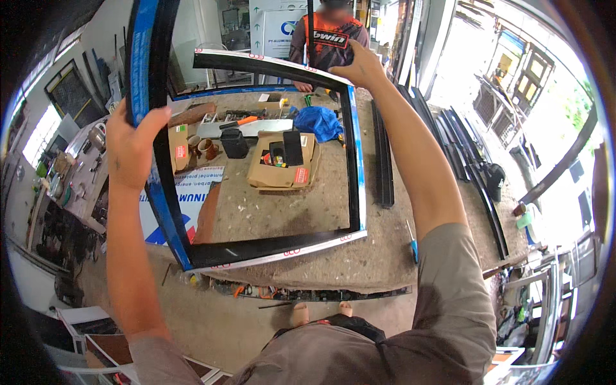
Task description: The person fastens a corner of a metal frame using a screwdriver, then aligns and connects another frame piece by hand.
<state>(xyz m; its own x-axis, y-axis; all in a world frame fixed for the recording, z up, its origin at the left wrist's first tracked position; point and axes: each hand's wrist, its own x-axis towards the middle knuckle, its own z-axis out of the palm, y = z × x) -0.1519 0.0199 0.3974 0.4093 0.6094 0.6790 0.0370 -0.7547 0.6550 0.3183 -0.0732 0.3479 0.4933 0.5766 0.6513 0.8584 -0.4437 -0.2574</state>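
A rectangular black window frame [357, 154], with blue and white protective film along its bars, is tilted up in front of me over the workbench. My left hand [131, 144] is closed around its tall left bar, thumb pressed on the blue film and the other fingers hidden behind. At the upper right corner my right hand [360, 67] lies against the frame, thumb and forefinger spread apart; its remaining fingers are hidden. A thin black upright bar [310, 35] rises just left of that hand.
The workbench [256, 215] carries an open cardboard box [282, 176], a black block [234, 143], a blue bag [319, 123] and brown mugs [207, 149]. Black profiles [384, 154] and a blue-handled screwdriver [414, 247] lie to the right. Another person [327, 35] stands across the bench.
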